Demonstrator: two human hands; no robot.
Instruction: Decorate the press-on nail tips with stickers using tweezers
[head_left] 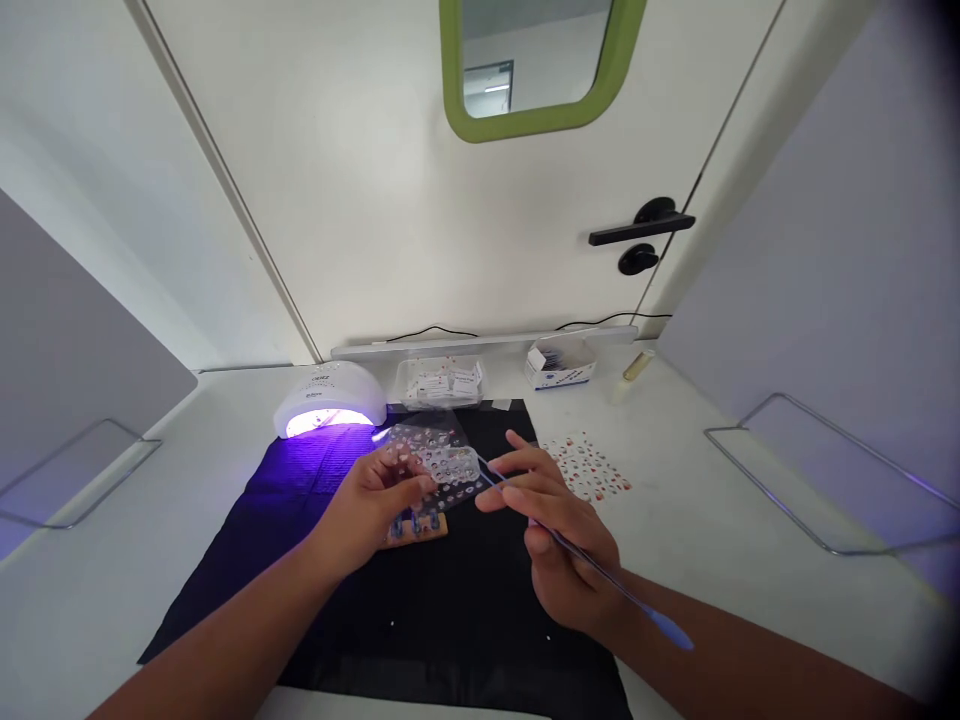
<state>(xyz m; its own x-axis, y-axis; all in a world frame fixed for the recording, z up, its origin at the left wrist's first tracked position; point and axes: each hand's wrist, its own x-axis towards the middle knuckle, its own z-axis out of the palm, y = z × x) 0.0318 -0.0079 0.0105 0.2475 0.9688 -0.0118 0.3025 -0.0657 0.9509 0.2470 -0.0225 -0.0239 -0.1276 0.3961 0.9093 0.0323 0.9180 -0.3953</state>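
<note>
A: Sticker sheet, clear film with small printed decals. Held up off the black mat, roughly over its middle, tilted toward the camera.

B: Who has it?

A: Left hand. Fingers curled, thumb pinching the sheet's near edge from the left side.

B: Right hand?

A: Right hand just beside the sheet, on its right. Fingers pressed around a thin blue-handled tool; the tip reaches the sheet's right edge. Can't tell whether the tip actually touches a decal. Handle end lies back across the wrist.

B: Under the hands?

A: A small tan strip with blue nail tips lies on the mat, partly hidden by the left hand.

B: Further out?

A: A second sticker sheet flat on the white table, just off the mat's right edge. White nail lamp at the mat's far left corner, glowing violet. Clear plastic box behind the mat, a small white-and-blue carton to its right, then a pale tube. Door with a black handle behind everything.
</note>
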